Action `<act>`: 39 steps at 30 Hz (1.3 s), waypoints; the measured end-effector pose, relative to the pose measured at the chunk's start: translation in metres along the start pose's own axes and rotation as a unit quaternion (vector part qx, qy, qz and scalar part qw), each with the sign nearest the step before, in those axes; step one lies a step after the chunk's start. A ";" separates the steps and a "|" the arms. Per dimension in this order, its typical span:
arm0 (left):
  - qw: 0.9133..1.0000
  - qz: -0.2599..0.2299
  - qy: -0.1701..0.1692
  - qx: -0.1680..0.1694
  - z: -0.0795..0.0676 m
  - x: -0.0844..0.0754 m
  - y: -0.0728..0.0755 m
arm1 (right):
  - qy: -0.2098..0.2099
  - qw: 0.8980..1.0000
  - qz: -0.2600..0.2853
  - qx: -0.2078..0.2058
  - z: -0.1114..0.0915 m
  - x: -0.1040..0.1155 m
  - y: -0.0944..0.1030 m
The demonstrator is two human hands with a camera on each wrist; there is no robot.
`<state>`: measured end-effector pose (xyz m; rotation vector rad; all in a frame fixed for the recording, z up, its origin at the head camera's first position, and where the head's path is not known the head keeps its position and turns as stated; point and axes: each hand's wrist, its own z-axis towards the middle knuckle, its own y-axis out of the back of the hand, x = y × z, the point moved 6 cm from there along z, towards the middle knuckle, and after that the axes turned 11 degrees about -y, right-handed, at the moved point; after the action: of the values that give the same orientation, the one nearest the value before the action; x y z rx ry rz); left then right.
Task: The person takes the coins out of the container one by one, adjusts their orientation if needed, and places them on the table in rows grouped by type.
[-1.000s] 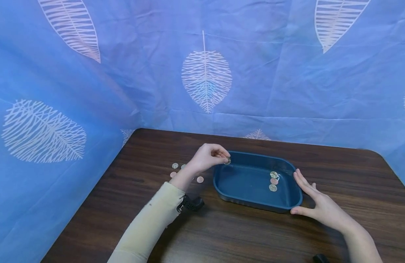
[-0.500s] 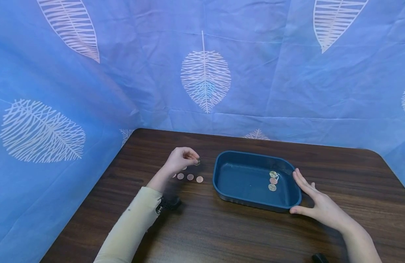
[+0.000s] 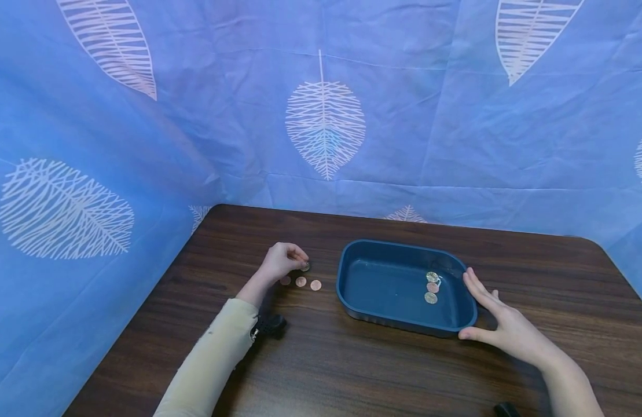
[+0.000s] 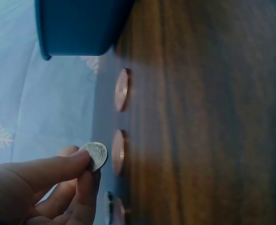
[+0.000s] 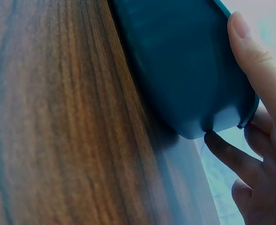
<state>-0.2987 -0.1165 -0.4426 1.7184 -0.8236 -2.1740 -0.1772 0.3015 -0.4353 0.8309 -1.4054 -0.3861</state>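
In the head view my left hand [image 3: 285, 260] is low over the table left of the tray. Thumb and fingers pinch a silver coin [image 4: 96, 156] by its edge, tilted up. Just in front of it lie copper coins [image 3: 315, 285] in a row, seen nearly edge-on in the left wrist view. Another silver coin [image 4: 109, 207] shows beside the nearest copper one. My right hand [image 3: 500, 324] rests against the right end of the dark blue tray [image 3: 388, 327], thumb at the front corner, fingers spread along the end wall. Inside the tray, several coins [image 3: 430, 298] lie in a line near its right end.
The dark wooden table [image 3: 383, 376] ends at a blue cloth [image 3: 237, 116] with white leaf prints, which hangs behind and to the left. Black wrist gear [image 3: 271, 325] sits on the left wrist. A black object [image 3: 506, 409] shows at the bottom edge near the right forearm.
My left hand, with a coin in its fingers, has moved left from the tray's left rim and then lowered toward the copper coins. The right hand and tray have stayed in place.
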 end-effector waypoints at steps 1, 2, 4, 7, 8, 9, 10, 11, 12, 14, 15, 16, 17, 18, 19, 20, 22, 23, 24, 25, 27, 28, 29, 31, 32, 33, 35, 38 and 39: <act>1.000 0.009 0.001 -0.002 0.000 0.001 0.000 | -0.002 1.000 0.000 0.000 0.000 0.000 0.000; 1.000 0.017 0.004 -0.003 0.001 0.003 -0.001 | -0.003 1.000 -0.001 0.000 0.000 0.000 0.000; 0.999 0.032 0.000 -0.006 0.002 0.005 -0.001 | -0.004 1.000 -0.002 0.000 0.000 0.000 0.000; 0.998 0.057 -0.013 -0.006 0.005 0.004 -0.002 | -0.010 1.000 -0.003 0.001 0.000 0.001 0.001; 0.998 0.063 -0.017 -0.005 0.006 0.004 -0.003 | -0.011 1.000 -0.002 0.002 0.000 0.001 0.001; 0.997 0.068 -0.020 -0.004 0.006 0.003 -0.003 | -0.011 1.000 -0.003 0.002 0.000 0.001 0.001; 0.997 0.072 -0.022 -0.003 0.006 0.003 -0.004 | -0.011 1.000 -0.002 0.003 0.000 0.001 0.001; 0.997 0.076 -0.022 -0.002 0.007 0.002 -0.004 | -0.011 1.000 -0.001 0.002 0.000 0.001 0.001; 0.997 0.078 -0.020 -0.002 0.007 0.002 -0.004 | -0.010 1.000 -0.001 0.002 0.000 0.001 0.001; 0.997 0.081 -0.017 -0.001 0.007 0.002 -0.005 | -0.009 1.000 -0.001 0.001 0.000 0.001 0.001; 0.996 0.082 -0.017 -0.001 0.007 0.001 -0.005 | -0.009 1.000 0.000 0.001 0.000 0.001 0.001; 0.996 0.084 -0.015 -0.001 0.007 0.001 -0.005 | -0.008 1.000 -0.001 0.001 0.000 0.002 0.000; 0.996 0.085 -0.015 -0.002 0.007 0.000 -0.005 | -0.007 1.000 -0.001 0.000 0.000 0.002 0.000; 0.996 0.086 -0.014 -0.002 0.006 -0.001 -0.005 | -0.007 1.000 -0.002 0.000 0.000 0.002 0.000; 0.996 0.085 -0.013 -0.001 0.006 -0.001 -0.006 | -0.007 1.000 -0.002 0.000 -0.001 0.001 0.000; 0.996 0.085 -0.011 -0.001 0.006 -0.002 -0.006 | -0.007 1.000 -0.002 0.000 -0.001 0.002 0.000; 0.996 0.084 -0.008 -0.001 0.005 -0.002 -0.006 | -0.006 1.000 -0.003 -0.001 -0.001 0.002 0.000; 0.996 0.083 -0.009 -0.003 0.004 -0.003 -0.007 | -0.006 1.000 -0.003 -0.002 -0.001 0.001 0.000; 0.997 0.081 -0.009 -0.004 0.004 -0.003 -0.007 | -0.007 1.000 -0.003 -0.001 -0.001 0.001 0.000; 0.997 0.080 -0.010 -0.006 0.004 -0.003 -0.007 | -0.007 1.000 -0.002 -0.002 -0.001 0.001 -0.001; 0.997 0.080 -0.017 -0.012 0.004 -0.004 -0.006 | -0.006 1.000 -0.002 -0.003 -0.001 0.001 -0.001; 0.997 0.078 -0.020 -0.016 0.004 -0.004 -0.006 | -0.006 1.000 -0.002 -0.003 0.000 0.001 -0.001; 0.997 0.076 -0.023 -0.019 0.004 -0.005 -0.005 | -0.005 1.000 -0.004 -0.004 0.000 0.001 -0.001; 0.997 0.069 -0.028 -0.024 0.004 -0.007 -0.004 | -0.005 1.000 -0.008 -0.006 0.000 0.001 -0.002; 0.997 0.064 -0.033 -0.027 0.005 -0.010 -0.004 | -0.004 1.000 -0.011 -0.007 0.000 0.001 -0.002; 0.997 0.056 -0.037 -0.031 0.006 -0.012 -0.003 | -0.005 1.000 -0.012 -0.008 0.000 0.001 -0.002; 0.998 0.036 -0.046 -0.035 0.009 -0.019 -0.002 | -0.005 1.000 -0.016 -0.010 0.000 0.001 -0.002; 0.997 0.007 -0.067 -0.035 0.013 -0.034 -0.003 | -0.005 1.000 -0.015 -0.011 0.000 0.001 -0.001; 0.997 0.000 -0.071 -0.033 0.014 -0.039 -0.004 | -0.004 1.000 -0.014 -0.011 0.000 0.001 -0.001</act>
<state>-0.3009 -0.0891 -0.4112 1.5467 -0.7766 -2.3185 -0.1765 0.3005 -0.4357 0.8329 -1.3955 -0.4267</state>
